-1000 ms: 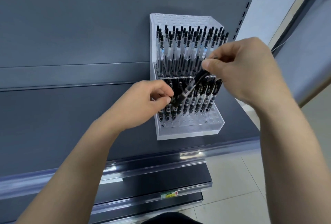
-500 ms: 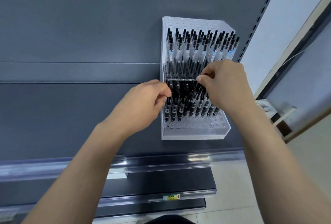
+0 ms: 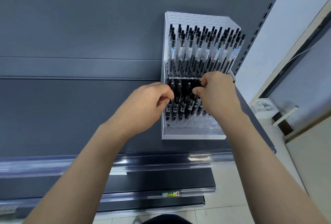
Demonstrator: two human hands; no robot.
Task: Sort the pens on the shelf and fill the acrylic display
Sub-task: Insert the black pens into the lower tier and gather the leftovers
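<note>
Acrylic display (image 3: 193, 135) stands on the shelf (image 3: 71, 116) at its right end, back tier packed with upright pens (image 3: 202, 50). Front-tier pens (image 3: 180, 109) fill the rear rows (front holes (image 3: 197, 125) open). Right hand (image 3: 218, 94) pinches front-tier pen tops; left hand (image 3: 143, 109) curls at their left edge, grip indeterminate.

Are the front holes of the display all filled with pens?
No, the front rows of the display stand empty; the pens fill only the rows behind them.
</note>
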